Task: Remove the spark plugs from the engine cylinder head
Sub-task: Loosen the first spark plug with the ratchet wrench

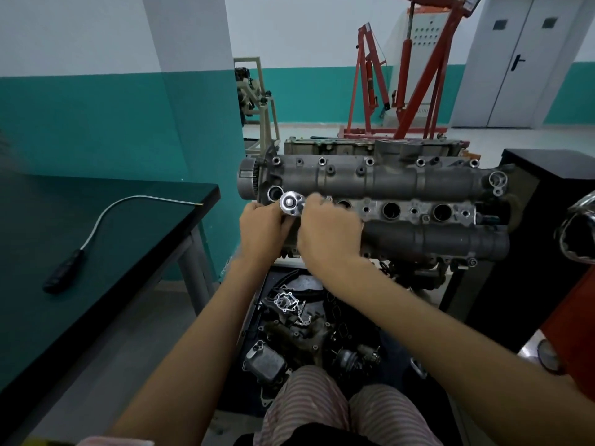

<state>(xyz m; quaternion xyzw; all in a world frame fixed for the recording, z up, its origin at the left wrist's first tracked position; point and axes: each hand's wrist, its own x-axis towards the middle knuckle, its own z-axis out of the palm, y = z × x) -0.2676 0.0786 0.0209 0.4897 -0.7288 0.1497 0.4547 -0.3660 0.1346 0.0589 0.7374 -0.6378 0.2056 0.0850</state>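
Head-worn view, forward and down.

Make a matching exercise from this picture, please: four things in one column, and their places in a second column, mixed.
Things:
1. ratchet
2. flexible pickup tool
3. red engine hoist
4. loose engine parts

Places:
A. on the floor far behind the cylinder head
B. on the dark table at the left
C. between the left hand and right hand
D. low down, under the cylinder head

Pairs: 1-C, 2-B, 3-A, 4-D
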